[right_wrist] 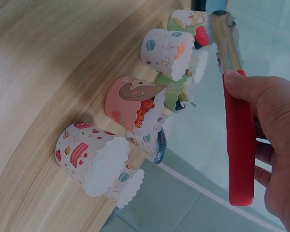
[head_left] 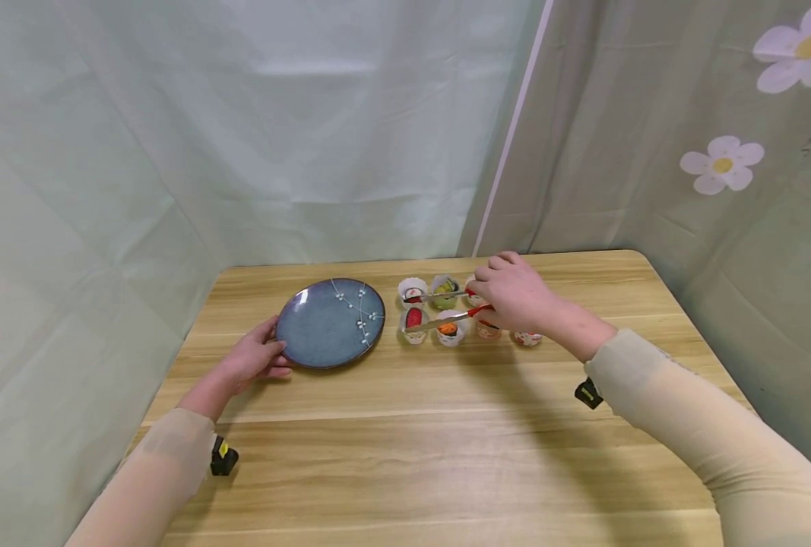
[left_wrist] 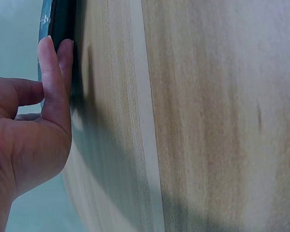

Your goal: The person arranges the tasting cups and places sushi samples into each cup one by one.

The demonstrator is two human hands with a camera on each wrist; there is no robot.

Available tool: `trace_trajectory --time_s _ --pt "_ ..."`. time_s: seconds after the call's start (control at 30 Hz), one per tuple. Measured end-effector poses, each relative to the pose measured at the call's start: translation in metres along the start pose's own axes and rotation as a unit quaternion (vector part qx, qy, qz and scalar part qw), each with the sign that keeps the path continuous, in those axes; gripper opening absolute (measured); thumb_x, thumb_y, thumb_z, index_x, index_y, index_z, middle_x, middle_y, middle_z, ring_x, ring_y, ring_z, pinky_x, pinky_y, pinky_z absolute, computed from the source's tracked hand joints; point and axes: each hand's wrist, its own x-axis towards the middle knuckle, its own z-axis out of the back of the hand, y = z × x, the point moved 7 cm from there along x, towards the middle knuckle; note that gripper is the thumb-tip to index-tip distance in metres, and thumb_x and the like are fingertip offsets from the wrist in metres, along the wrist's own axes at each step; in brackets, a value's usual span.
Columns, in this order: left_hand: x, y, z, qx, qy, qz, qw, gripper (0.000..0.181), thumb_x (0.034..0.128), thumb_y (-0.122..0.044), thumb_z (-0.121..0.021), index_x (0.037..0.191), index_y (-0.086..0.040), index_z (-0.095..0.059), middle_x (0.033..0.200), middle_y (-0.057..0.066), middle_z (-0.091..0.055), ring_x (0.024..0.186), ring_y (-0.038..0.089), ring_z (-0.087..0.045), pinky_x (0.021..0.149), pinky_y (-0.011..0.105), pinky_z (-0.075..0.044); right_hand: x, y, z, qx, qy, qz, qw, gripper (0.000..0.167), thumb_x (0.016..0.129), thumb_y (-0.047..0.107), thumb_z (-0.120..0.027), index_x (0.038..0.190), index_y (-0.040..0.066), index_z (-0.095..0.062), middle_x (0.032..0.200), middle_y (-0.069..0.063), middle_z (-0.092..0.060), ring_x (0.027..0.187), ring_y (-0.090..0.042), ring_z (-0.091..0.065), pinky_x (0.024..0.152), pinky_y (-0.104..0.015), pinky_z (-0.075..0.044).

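My left hand (head_left: 258, 355) grips the left rim of a dark blue round plate (head_left: 323, 327) with white blossom branches. In the left wrist view the thumb is at the plate's rim and other fingers lie along its underside. A pair of tongs with red handles (right_wrist: 240, 150) is held in my right hand (head_left: 517, 295). The tongs' metal arms are spread, their tips above the paper cup (head_left: 415, 336) that holds a red sushi-like piece (head_left: 414, 317). Beside it stands a cup with an orange topping (head_left: 448, 329). The right hand partly hides the cups further right.
Several patterned paper cups stand in two rows, among them a green one (head_left: 445, 302), a pink one with orange beads (right_wrist: 122, 104) and a cake-print one (right_wrist: 79, 153). The wooden table (head_left: 405, 456) ends at a pale curtain (head_left: 350, 152) behind.
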Motion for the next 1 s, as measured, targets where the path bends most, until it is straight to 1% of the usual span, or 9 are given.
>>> trace_trajectory --time_s 0.17,0.33,0.57,0.8,0.9,1.0 --pt "0.000 0.000 0.000 -0.002 -0.001 0.001 1.0000 0.069 0.1107 -0.005 -0.034 0.163 -0.010 0.010 0.166 0.025 -0.007 0.089 0.018 -0.061 0.083 0.037 -0.062 -0.003 -0.004 0.001 0.012 -0.006 -0.007 0.9999 0.045 0.084 0.037 -0.085 0.120 0.011 -0.073 0.108 -0.005 -0.068 0.104 -0.032 -0.058 0.106 -0.054 -0.040" --pt "0.001 -0.001 0.000 0.001 -0.001 0.001 1.0000 0.069 0.1106 -0.005 -0.035 0.163 -0.009 0.010 0.165 0.026 -0.008 0.087 0.017 -0.060 0.082 0.037 -0.062 -0.005 -0.007 0.000 0.006 0.000 -0.015 0.9999 0.044 0.086 0.037 -0.083 0.120 0.012 -0.072 0.104 -0.004 -0.067 0.102 -0.031 -0.057 0.107 -0.052 -0.039" --pt "0.001 -0.002 0.000 0.005 -0.003 0.003 1.0000 0.069 0.1108 -0.005 -0.035 0.163 -0.009 0.010 0.165 0.026 -0.008 0.088 0.018 -0.060 0.083 0.038 -0.062 -0.009 -0.007 0.001 0.018 -0.012 -0.022 0.9995 0.046 0.085 0.036 -0.083 0.121 0.010 -0.072 0.100 -0.004 -0.065 0.102 -0.031 -0.057 0.106 -0.053 -0.039" --pt "0.001 -0.001 0.001 0.002 -0.005 0.004 1.0000 0.069 0.1107 -0.005 -0.034 0.163 -0.009 0.010 0.163 0.027 -0.009 0.091 0.020 -0.060 0.084 0.040 -0.062 -0.014 -0.010 0.003 0.036 -0.021 -0.044 0.9982 0.052 0.084 0.042 -0.084 0.121 0.009 -0.071 0.102 -0.004 -0.065 0.104 -0.032 -0.057 0.106 -0.053 -0.039" --pt "0.002 -0.002 0.001 0.008 -0.009 0.001 0.9999 0.068 0.1101 -0.004 -0.033 0.163 -0.008 0.010 0.162 0.028 -0.010 0.090 0.019 -0.060 0.082 0.038 -0.062 -0.019 -0.012 0.004 0.042 -0.029 -0.051 0.9974 0.053 0.084 0.042 -0.084 0.122 0.007 -0.071 0.102 -0.005 -0.065 0.105 -0.033 -0.057 0.106 -0.055 -0.039" --pt "0.003 -0.003 0.002 0.021 -0.017 0.001 0.9996 0.069 0.1090 -0.004 -0.033 0.163 -0.006 0.009 0.161 0.030 -0.013 0.088 0.017 -0.061 0.077 0.034 -0.063 -0.023 -0.014 0.006 0.048 -0.038 -0.056 0.9965 0.053 0.084 0.039 -0.084 0.123 0.006 -0.071 0.099 -0.005 -0.064 0.105 -0.034 -0.056 0.106 -0.056 -0.038"
